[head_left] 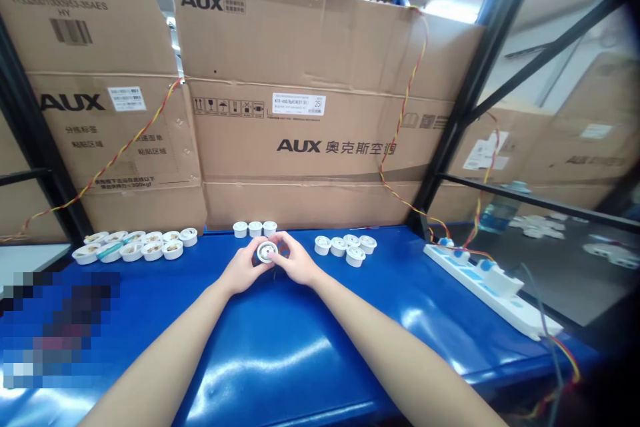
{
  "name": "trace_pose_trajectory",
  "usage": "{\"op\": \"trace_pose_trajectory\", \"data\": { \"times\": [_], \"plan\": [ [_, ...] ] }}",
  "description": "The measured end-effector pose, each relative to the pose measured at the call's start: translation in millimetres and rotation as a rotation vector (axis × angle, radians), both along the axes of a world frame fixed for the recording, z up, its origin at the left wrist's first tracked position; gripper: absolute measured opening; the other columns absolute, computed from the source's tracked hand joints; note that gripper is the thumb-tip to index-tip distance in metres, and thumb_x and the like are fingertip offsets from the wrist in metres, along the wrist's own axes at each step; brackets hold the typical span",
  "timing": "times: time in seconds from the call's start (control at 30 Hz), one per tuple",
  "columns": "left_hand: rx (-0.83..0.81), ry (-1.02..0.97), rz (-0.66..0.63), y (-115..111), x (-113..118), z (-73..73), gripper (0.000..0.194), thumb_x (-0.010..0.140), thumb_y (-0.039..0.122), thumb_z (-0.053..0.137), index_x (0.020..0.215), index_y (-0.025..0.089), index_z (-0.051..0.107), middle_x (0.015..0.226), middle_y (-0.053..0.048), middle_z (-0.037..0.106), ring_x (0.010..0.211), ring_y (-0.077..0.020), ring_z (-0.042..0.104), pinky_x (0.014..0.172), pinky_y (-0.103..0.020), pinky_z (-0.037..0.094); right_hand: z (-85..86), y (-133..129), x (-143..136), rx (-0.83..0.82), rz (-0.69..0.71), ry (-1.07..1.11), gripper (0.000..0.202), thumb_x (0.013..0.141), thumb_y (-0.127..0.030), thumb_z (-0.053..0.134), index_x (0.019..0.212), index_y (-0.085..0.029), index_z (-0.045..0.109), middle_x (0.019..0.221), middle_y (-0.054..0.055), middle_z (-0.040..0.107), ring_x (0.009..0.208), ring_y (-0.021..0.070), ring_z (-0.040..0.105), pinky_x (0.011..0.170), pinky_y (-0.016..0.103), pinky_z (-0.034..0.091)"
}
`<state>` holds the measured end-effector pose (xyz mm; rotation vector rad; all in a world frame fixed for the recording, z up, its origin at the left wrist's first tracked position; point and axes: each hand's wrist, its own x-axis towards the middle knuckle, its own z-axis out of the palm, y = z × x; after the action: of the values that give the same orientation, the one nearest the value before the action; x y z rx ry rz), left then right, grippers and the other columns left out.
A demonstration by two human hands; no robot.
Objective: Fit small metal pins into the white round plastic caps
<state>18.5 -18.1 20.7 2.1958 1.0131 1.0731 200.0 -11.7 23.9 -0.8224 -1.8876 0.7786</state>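
A small round white plastic housing [267, 251] is held up above the blue table, its ringed face with dark spots turned toward me. My left hand [243, 269] grips its left side with the fingers curled round it. From the other side, my right hand [296, 261] closes on it, thumb against the face. Just behind my hands stands a short row of white cups [241, 229] of similar size. To the right sits a cluster of several white round parts [338, 246] with detailed tops.
On the left, several white round cups [131, 251] hold brownish contents. A white power strip [490, 293] with plugs and cables lies along the right edge of the blue table [280, 360]. Cardboard sheets [320, 167] stand behind, with a twisted red-yellow wire [406, 107] hanging down. Black frame posts [463, 93] flank the table.
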Motion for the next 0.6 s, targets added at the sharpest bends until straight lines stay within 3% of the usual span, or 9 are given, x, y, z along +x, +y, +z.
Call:
{"op": "trace_pose_trajectory", "data": {
  "times": [0.23,0.47,0.53,0.6],
  "plan": [
    [-0.010,-0.006,-0.003,1.5,-1.8,-1.6,0.048,0.080,0.036,0.064,0.123,0.023,0.047,0.112,-0.005,0.068,0.097,-0.0238,0.066,0.082,-0.032,0.049,2.9,-4.4,-1.9,0.213,-0.061,-0.143,0.050,0.070,-0.034,0.077,0.114,-0.023,0.056,0.110,0.005,0.058,0.093,0.0187,0.056,0.080,0.031,0.046],
    [0.052,0.067,0.066,7.8,-2.5,-5.2,0.044,0.078,0.028,0.063,0.120,0.025,0.050,0.113,-0.004,0.066,0.101,-0.0234,0.064,0.086,-0.034,0.050,9.5,-8.3,-7.5,0.281,-0.239,-0.336,0.045,0.075,-0.035,0.072,0.117,-0.026,0.057,0.112,0.004,0.063,0.101,0.0218,0.057,0.087,0.034,0.043],
    [0.146,0.088,0.153,16.0,-5.9,-9.7,0.046,0.075,0.027,0.064,0.119,0.024,0.052,0.126,-0.007,0.058,0.115,-0.0258,0.056,0.098,-0.039,0.045,7.7,-1.9,-2.1,0.316,-0.319,-0.431,0.048,0.078,-0.036,0.070,0.122,-0.025,0.056,0.115,0.007,0.063,0.105,0.0249,0.055,0.090,0.037,0.040],
    [0.228,0.088,0.354,26.4,-11.3,-15.8,0.043,0.073,0.023,0.064,0.115,0.022,0.055,0.138,-0.010,0.047,0.130,-0.0292,0.043,0.109,-0.044,0.035,3.9,6.8,7.2,0.321,-0.396,-0.540,0.048,0.080,-0.038,0.067,0.124,-0.023,0.056,0.114,0.011,0.064,0.106,0.0278,0.055,0.093,0.042,0.038]
  ]
}}
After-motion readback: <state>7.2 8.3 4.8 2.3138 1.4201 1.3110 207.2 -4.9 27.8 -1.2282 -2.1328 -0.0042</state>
